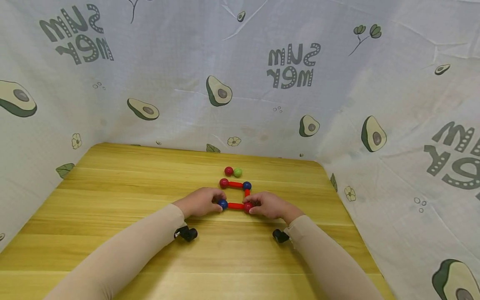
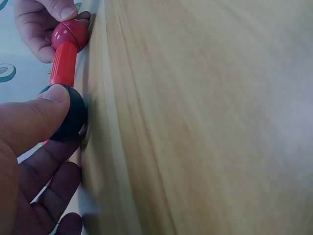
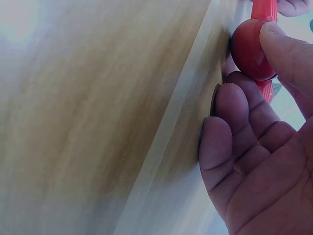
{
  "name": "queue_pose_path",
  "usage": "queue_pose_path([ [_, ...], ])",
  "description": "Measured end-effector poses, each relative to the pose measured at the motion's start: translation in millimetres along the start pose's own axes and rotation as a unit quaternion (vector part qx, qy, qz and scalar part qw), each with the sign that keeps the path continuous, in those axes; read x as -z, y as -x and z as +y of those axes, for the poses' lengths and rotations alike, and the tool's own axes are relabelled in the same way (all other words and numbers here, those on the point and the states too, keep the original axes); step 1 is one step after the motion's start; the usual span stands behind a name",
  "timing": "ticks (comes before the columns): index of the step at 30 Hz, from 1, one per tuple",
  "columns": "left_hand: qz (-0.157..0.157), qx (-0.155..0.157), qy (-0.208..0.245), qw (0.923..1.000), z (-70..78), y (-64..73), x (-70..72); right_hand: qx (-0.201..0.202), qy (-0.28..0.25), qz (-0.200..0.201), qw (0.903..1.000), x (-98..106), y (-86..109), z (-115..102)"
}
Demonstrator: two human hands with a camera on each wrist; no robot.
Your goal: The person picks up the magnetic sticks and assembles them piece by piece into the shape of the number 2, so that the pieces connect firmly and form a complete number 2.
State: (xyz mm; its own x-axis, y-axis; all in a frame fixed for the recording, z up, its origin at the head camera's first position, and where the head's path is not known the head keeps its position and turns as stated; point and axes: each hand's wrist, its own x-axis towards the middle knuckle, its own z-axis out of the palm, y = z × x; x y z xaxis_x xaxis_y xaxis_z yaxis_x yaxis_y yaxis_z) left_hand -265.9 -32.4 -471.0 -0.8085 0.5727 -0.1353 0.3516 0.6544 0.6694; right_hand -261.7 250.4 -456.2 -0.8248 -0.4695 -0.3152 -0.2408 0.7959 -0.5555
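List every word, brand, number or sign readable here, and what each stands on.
"sum mer", mirrored: cloth, upper left.
"sum mer", mirrored: cloth, upper middle.
"um er", mirrored: cloth, right, cut off by the frame edge.
Balls and rods: no text visible.

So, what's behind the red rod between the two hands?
Behind that rod: a farther red rod joining a red ball and a blue ball, then a second red ball and a green ball. The right hand hides part of the side rod.
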Motion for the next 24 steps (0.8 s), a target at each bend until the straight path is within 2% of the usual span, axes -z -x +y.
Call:
queue_pose_path([
  [7, -0.002, -0.007, -0.006, 1.0, -0.9, 0.0, 0.2, 0.001, -0.026, -0.002, 0.9997, -2, 1.4, -1],
  [10, -0.003, -0.009, -0.011, 0.9999, -1.5, -0.3, 0.1, 0.007, -0.011, 0.005, 0.9999, -3, 1.5, -2],
  [14, -0.003, -0.009, -0.014, 0.9998, -1.7, -0.4, 0.2, 0.009, 0.024, 0.034, 0.9991, -4, 1.3, -6],
  [19, -0.002, -0.007, -0.011, 0.9999, -1.0, -0.1, 0.6, 0.008, 0.04, 0.066, 0.997, -5, 0.4, -12],
  [24, -0.004, -0.004, -0.011, 0.9999, -1.7, -0.1, 0.3, 0.031, 0.064, 0.083, 0.9941, -8, -2.4, -17],
])
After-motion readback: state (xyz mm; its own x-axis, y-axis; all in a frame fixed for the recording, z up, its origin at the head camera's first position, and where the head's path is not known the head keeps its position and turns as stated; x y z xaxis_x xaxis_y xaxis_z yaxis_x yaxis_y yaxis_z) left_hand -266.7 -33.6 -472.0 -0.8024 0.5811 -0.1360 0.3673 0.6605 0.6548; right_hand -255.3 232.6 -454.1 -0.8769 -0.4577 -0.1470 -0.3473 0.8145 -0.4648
